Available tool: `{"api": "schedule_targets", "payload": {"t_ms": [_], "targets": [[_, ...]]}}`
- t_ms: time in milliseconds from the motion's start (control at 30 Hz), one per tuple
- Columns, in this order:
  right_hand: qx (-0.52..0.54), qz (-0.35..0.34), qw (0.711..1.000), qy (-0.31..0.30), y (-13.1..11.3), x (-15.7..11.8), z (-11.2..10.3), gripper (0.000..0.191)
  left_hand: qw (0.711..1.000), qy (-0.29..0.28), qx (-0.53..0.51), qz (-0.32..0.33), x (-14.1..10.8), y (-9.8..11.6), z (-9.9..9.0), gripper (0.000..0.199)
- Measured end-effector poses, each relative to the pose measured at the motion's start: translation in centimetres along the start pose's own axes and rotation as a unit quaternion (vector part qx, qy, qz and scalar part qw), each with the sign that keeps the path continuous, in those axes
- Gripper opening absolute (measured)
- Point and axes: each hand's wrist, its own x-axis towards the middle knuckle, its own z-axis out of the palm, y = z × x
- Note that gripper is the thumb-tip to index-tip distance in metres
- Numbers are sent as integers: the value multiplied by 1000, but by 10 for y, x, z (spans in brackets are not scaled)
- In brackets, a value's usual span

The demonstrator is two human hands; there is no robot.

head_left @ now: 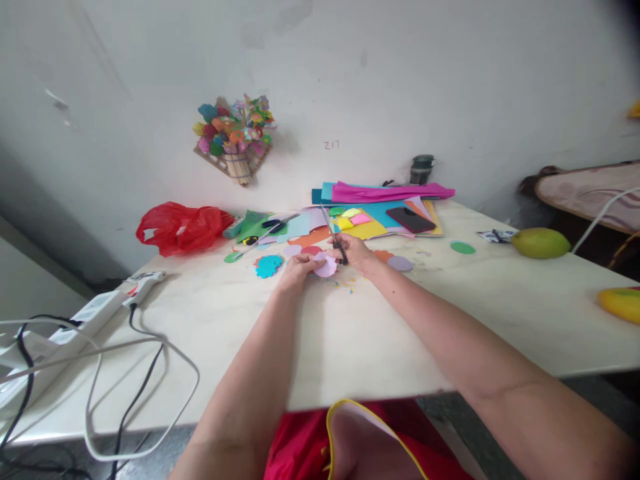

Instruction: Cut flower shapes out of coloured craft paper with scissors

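Observation:
My left hand (301,268) pinches a light purple paper piece (327,266) with a notched edge, held above the table. My right hand (354,252) is closed around the dark handles of a pair of scissors (339,247), whose blades point up and away from me. The purple piece is between my two hands, just left of the handles. Left of my left hand lie blue scalloped paper pieces (269,266). Small paper scraps (349,287) are on the table below my hands. A purple paper circle (400,263) rests to the right.
Coloured paper sheets (373,230), a phone (411,219) and a second pair of scissors (273,226) lie at the back. A red plastic bag (183,228) and a power strip (90,317) with cables are on the left. A mango (541,243) sits right.

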Motion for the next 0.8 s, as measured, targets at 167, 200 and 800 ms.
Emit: {"api": "schedule_targets", "payload": {"t_ms": [167, 200, 800], "targets": [[0, -3, 1000, 8, -1, -2, 4, 31, 999, 44, -26, 1, 4, -3, 0, 37], [0, -3, 1000, 11, -1, -2, 5, 31, 998, 50, -33, 1, 4, -3, 0, 37], [-33, 44, 996, -68, 0, -4, -4, 27, 981, 169, -71, 61, 2, 5, 5, 37]]}}
